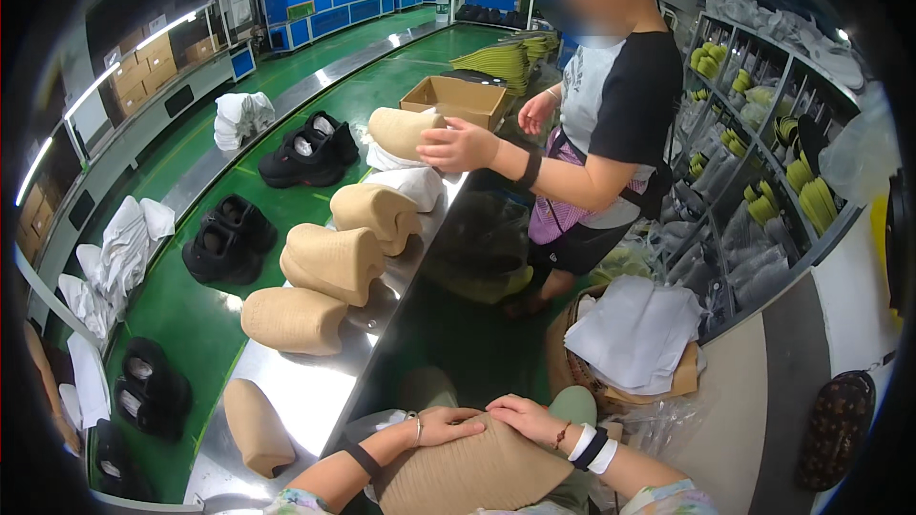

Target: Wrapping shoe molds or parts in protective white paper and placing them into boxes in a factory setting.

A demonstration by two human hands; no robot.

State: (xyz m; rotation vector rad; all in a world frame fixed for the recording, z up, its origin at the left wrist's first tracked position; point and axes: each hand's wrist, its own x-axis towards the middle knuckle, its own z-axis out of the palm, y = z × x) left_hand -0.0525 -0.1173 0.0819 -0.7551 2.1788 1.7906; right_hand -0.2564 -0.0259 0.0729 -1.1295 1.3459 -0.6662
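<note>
A thick curved stack of tan paper sheets (477, 472) with ribbed edges lies across my lap. My left hand (445, 426) is closed over its upper left side, the fingers pointing inward. My right hand (525, 418) grips the top edge, close to the left fingertips. The undersides of both hands' grips are hidden. To my left, on the metal edge of the conveyor, stands a smaller tan stack (256, 427). Beyond it several similar curved stacks (294, 320) sit in a row.
A co-worker (611, 124) stands ahead, one hand on a tan stack (405, 133). Black shoes (229, 238) and white paper bundles (124, 248) line the green belt (205, 324). An open carton (453, 100) stands farther along. At right are a basket of papers (634, 334) and shelves (754, 162).
</note>
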